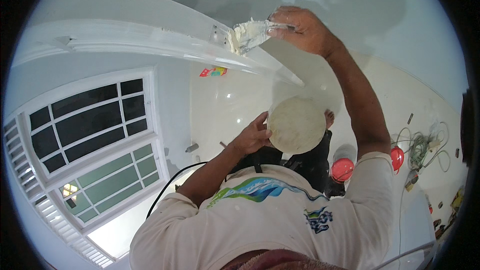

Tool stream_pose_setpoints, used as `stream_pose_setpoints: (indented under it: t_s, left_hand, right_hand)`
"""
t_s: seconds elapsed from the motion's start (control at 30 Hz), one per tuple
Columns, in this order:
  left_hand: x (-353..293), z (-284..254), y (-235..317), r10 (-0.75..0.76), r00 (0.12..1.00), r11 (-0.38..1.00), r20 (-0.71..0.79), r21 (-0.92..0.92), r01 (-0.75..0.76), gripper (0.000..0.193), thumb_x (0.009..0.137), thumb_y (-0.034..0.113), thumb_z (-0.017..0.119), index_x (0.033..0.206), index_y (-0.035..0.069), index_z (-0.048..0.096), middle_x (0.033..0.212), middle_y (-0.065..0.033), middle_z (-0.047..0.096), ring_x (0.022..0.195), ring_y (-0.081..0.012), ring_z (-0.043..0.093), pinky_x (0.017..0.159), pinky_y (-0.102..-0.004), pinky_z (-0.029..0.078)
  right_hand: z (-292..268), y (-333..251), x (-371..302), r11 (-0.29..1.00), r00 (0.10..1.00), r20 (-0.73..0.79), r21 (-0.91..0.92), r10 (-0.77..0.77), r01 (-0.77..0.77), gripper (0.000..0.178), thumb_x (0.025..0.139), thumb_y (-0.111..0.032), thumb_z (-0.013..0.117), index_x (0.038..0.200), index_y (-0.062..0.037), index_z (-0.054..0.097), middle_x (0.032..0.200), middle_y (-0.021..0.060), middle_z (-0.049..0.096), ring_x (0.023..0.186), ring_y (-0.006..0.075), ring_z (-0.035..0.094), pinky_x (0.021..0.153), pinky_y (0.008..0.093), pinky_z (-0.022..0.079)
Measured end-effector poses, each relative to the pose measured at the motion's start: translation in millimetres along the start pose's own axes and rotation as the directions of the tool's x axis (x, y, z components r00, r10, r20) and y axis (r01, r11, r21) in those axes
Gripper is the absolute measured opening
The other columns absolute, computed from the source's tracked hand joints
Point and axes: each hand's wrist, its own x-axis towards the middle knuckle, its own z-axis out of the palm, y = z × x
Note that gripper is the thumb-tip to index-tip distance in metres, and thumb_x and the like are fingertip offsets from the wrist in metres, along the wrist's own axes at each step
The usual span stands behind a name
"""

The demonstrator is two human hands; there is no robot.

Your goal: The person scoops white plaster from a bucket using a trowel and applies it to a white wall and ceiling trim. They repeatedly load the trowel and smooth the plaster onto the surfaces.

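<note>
A flat putty knife, its blade caked with thick, lumpy off-white plaster, sits in the upper middle of the frame, its blade edge touching a smooth white moulded cornice that curves across the upper left. The right hand, upper centre, is closed around the knife's handle, fingers curled tight. In the centre of the frame the left hand grips the edge of a round, shallow pan, thumb and fingers clamped on its rim; the pan's underside is dull, cream-coloured and smeared with dried paste.

A small flat sign or sticker in red, yellow and green sits just below the cornice, centre-upper. At the left, a white-framed window with dark upper panes and frosted greenish lower panes. The glossy white tiled floor reflects light. At the right lie a tangle of pale cable and two shiny red rounded objects.
</note>
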Motion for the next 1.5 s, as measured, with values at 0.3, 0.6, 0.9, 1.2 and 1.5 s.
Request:
stream_pose_setpoints:
  t_s: [0.3,0.6,0.9,1.2,1.5]
  left_hand:
    - [19.4,-9.1,4.5,0.043,0.997,0.997,0.060,0.066,-0.047,0.114,0.080,0.041,0.094,0.165,0.011,0.026,0.155,-0.0164,0.052,0.134,-0.0333,0.063,0.104,-0.0500,0.061]
    - [32.5,-18.9,17.3,-0.008,0.995,0.999,0.101,0.047,0.003,0.108,0.080,0.034,0.095,0.163,0.006,0.031,0.149,-0.0161,0.058,0.132,-0.0312,0.064,0.104,-0.0491,0.061]
    - [24.0,-3.4,9.9,0.027,0.996,0.999,0.082,-0.040,-0.024,0.089,0.087,0.016,0.087,0.160,0.008,0.036,0.141,-0.0137,0.063,0.125,-0.0284,0.068,0.099,-0.0452,0.064]
    - [18.8,19.9,4.4,0.111,0.993,0.992,0.048,-0.067,-0.108,0.096,0.086,0.019,0.089,0.162,0.008,0.032,0.146,-0.0155,0.060,0.129,-0.0301,0.066,0.102,-0.0498,0.062]
    - [17.1,13.8,1.0,0.084,0.996,0.996,0.020,-0.023,-0.084,0.108,0.080,0.031,0.094,0.164,0.009,0.029,0.145,-0.0167,0.062,0.120,-0.0284,0.071,0.089,-0.0392,0.065]
  right_hand:
    - [11.5,11.3,8.8,0.974,0.978,0.094,0.113,0.186,-0.196,0.029,0.101,-0.023,0.074,0.115,0.0019,0.072,0.106,0.0130,0.071,0.100,0.0251,0.066,0.094,0.0387,0.052]
    - [10.7,19.8,-16.6,0.919,0.944,0.089,0.217,0.317,-0.329,0.026,0.102,-0.024,0.072,0.113,0.0001,0.072,0.103,0.0121,0.070,0.094,0.0200,0.062,0.086,0.0362,0.051]
    - [24.9,-37.3,-21.9,0.957,0.970,-0.085,0.203,0.227,-0.206,0.027,0.100,-0.022,0.075,0.109,0.0030,0.072,0.092,0.0135,0.069,0.082,0.0195,0.061,0.076,0.0358,0.051]
    - [47.8,-14.6,-58.2,0.894,0.905,-0.100,0.232,0.414,-0.384,0.028,0.101,-0.023,0.074,0.109,0.0033,0.072,0.092,0.0142,0.070,0.083,0.0193,0.064,0.075,0.0348,0.052]
    - [-15.7,-30.2,-1.2,0.973,0.998,-0.019,-0.224,-0.065,0.059,0.033,0.099,-0.032,0.075,0.114,-0.0035,0.076,0.103,0.0142,0.074,0.098,0.0322,0.067,0.092,0.0459,0.053]
